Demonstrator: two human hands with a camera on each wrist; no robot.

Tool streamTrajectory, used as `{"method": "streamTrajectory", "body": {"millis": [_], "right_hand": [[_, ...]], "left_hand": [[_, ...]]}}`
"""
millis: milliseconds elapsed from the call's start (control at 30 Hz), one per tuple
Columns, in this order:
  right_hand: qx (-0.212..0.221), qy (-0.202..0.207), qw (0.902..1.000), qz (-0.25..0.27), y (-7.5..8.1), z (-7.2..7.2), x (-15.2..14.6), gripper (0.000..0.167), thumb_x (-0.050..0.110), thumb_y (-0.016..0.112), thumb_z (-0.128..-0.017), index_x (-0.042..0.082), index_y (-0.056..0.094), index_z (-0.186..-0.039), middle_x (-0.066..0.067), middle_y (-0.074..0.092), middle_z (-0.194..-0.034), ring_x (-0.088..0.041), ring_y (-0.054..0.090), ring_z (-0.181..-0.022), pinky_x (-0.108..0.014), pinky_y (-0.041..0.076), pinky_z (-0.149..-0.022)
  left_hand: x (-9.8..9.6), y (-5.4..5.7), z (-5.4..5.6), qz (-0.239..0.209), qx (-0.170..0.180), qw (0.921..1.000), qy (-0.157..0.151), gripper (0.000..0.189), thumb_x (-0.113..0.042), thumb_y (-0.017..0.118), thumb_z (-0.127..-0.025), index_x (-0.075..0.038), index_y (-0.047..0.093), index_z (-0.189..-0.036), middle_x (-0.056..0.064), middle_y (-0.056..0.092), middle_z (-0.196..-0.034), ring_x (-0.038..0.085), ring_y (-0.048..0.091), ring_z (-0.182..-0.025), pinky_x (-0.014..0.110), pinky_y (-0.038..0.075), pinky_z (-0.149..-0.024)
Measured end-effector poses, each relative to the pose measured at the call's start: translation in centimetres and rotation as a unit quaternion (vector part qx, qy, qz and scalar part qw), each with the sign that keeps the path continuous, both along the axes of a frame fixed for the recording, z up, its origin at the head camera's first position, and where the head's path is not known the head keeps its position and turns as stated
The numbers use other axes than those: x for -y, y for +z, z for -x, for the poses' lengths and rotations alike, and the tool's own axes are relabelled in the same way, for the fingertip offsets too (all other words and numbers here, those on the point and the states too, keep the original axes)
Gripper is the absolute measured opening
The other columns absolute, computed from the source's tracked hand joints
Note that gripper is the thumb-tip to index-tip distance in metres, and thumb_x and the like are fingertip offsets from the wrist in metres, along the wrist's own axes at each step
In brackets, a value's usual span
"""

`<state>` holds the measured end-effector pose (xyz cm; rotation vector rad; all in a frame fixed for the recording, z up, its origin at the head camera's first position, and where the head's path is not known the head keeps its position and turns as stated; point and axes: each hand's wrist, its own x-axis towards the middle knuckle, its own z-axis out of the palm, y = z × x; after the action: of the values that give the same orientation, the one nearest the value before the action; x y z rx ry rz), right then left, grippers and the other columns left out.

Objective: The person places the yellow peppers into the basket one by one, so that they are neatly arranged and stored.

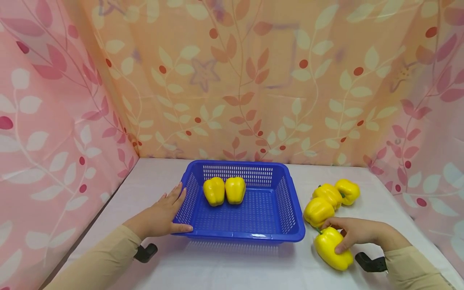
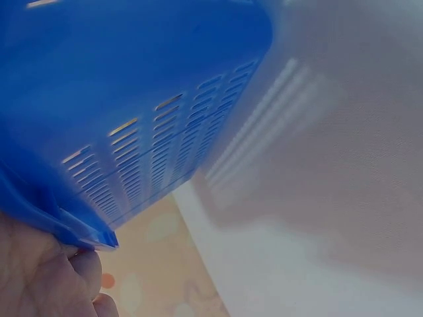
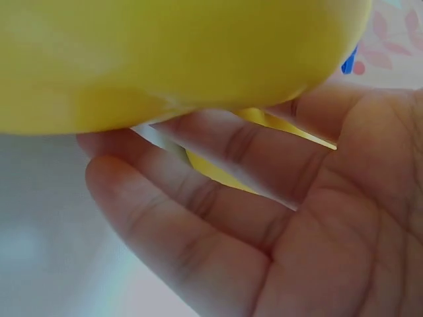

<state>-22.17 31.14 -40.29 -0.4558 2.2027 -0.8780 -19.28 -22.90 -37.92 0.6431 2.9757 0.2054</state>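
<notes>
Pinching the nearest yellow pepper [image 1: 328, 249] btwn thumb & fingers, the R hand [image 1: 359, 233] sat, on my feed, R of the blue basket [image 1: 235, 235]. L hand [image 1: 159, 215], fingers spread & near-straight, rested on the basket's L rim. Inside lay 2 peppers [image 1: 214, 191]; 3 more peppers [image 1: 319, 211] lay past the R hand on the counter [image 1: 156, 173], w/ floral cloth [image 1: 250, 92] behind.

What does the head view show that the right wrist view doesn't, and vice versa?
Only the head view: the left hand touching the basket, the basket's full outline, and two yellow peppers inside it.

Only the right wrist view: the creased palm side of the right hand.

Both: the right hand, the pepper it holds, and leaf-patterned cloth. The wrist view also catches a blue sliver, probably the basket.
</notes>
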Motion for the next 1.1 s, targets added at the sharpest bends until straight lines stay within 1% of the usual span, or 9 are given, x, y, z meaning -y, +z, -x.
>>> {"method": "streamTrajectory", "body": {"millis": [167, 300, 467, 667, 767, 933, 1000, 1100], "right_hand": [[-0.001, 0.006, 1.0, 0.002, -0.1, 0.1, 0.0, 0.053, 0.02, 0.075, -0.074, 0.01, 0.051, -0.121, -0.008, 0.053, -0.114, -0.028, 0.047, -0.097, -0.056, 0.043, -0.084], [0.0, -0.004, 1.0, -0.006, -0.2, 0.0, -0.1, 0.056, 0.021, 0.074, -0.075, 0.009, 0.051, -0.124, -0.008, 0.054, -0.116, -0.028, 0.048, -0.099, -0.06, 0.041, -0.085], [-0.001, -0.016, 0.9998, -0.013, -0.1, 0.0, -0.2, 0.059, 0.023, 0.074, -0.075, 0.009, 0.049, -0.126, -0.009, 0.053, -0.118, -0.029, 0.048, -0.101, -0.06, 0.04, -0.086], [-0.024, -0.006, 0.9996, -0.011, 0.6, 0.0, -0.4, 0.059, 0.026, 0.073, -0.076, 0.008, 0.048, -0.127, -0.011, 0.051, -0.121, -0.03, 0.047, -0.103, -0.062, 0.039, -0.086], [-0.042, 0.006, 0.9991, -0.007, 0.9, 0.1, -0.5, 0.06, 0.026, 0.072, -0.077, 0.006, 0.047, -0.127, -0.012, 0.05, -0.121, -0.03, 0.046, -0.104, -0.06, 0.04, -0.087], [-0.063, 0.02, 0.9978, -0.001, 1.5, 0.3, -0.6, 0.061, 0.027, 0.072, -0.077, 0.006, 0.046, -0.128, -0.013, 0.05, -0.121, -0.03, 0.046, -0.105, -0.052, 0.043, -0.086], [-0.064, 0.016, 0.9978, -0.006, 1.7, 0.3, -0.6, 0.061, 0.028, 0.072, -0.077, 0.007, 0.046, -0.128, -0.013, 0.05, -0.122, -0.029, 0.046, -0.105, -0.049, 0.044, -0.085], [-0.071, 0.014, 0.9973, -0.007, 2.2, 0.3, -0.7, 0.061, 0.028, 0.072, -0.077, 0.007, 0.045, -0.128, -0.014, 0.049, -0.122, -0.03, 0.046, -0.104, -0.048, 0.046, -0.084]], "left_hand": [[-0.1, 0.1, -0.1, -0.002, 0.006, 1.0, 0.006, 0.116, -0.08, 0.045, -0.067, 0.0, 0.013, -0.145, 0.02, 0.002, -0.152, 0.036, 0.006, -0.138, 0.055, 0.013, -0.108], [-0.1, 0.2, -0.1, -0.003, 0.009, 0.9999, 0.009, 0.116, -0.079, 0.046, -0.067, 0.0, 0.013, -0.145, 0.019, 0.002, -0.152, 0.036, 0.006, -0.138, 0.055, 0.012, -0.108], [-0.1, 0.1, -0.1, 0.0, 0.005, 1.0, 0.006, 0.116, -0.08, 0.045, -0.068, 0.0, 0.013, -0.145, 0.02, 0.002, -0.152, 0.035, 0.007, -0.138, 0.055, 0.013, -0.108], [0.0, 0.0, 0.0, 0.0, 0.004, 1.0, 0.005, 0.116, -0.08, 0.045, -0.068, 0.0, 0.013, -0.145, 0.02, 0.003, -0.152, 0.035, 0.007, -0.138, 0.055, 0.013, -0.108], [0.0, 0.0, 0.0, 0.001, 0.006, 1.0, 0.007, 0.116, -0.08, 0.045, -0.068, 0.0, 0.012, -0.145, 0.019, 0.002, -0.152, 0.035, 0.006, -0.139, 0.055, 0.013, -0.108], [0.0, 0.0, 0.0, 0.002, 0.003, 1.0, 0.005, 0.116, -0.08, 0.044, -0.068, 0.0, 0.012, -0.145, 0.019, 0.002, -0.152, 0.035, 0.007, -0.138, 0.055, 0.013, -0.108], [0.0, 0.0, 0.0, 0.001, 0.0, 1.0, 0.002, 0.116, -0.08, 0.044, -0.067, 0.0, 0.012, -0.145, 0.02, 0.003, -0.152, 0.036, 0.007, -0.138, 0.055, 0.013, -0.108], [-0.1, 0.1, -0.1, -0.002, -0.001, 1.0, -0.001, 0.116, -0.08, 0.045, -0.068, 0.001, 0.013, -0.145, 0.02, 0.003, -0.152, 0.036, 0.008, -0.138, 0.054, 0.013, -0.108]]}}
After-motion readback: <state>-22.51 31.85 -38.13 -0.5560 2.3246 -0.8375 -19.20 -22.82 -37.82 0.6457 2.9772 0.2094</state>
